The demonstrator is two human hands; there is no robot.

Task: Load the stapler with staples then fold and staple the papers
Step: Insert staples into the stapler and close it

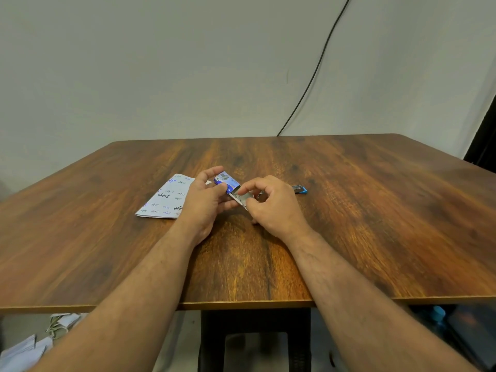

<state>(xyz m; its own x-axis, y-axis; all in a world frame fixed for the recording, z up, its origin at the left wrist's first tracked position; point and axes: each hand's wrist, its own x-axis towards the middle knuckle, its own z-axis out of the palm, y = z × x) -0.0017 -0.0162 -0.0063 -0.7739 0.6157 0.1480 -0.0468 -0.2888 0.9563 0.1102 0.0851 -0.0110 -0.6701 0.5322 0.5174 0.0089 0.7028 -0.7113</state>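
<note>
Wooden table [349, 210] lying under both forearms. Folded paper [166, 197], covered in handwriting, sitting just beyond and left of the left hand [204, 202], its near corner passing under that wrist. Left hand's fingers curling around a small blue staple box [225, 179], thumb on top, grasping it. Inner tray [241, 196] sliding out of the box toward the right hand [271, 205]; right thumb and forefinger pinching at the tray's contents, other fingers loosely curled. Staples themselves too small to make out. Blue stapler [300, 189] resting flat just past the right knuckles, partly hidden, untouched
</note>
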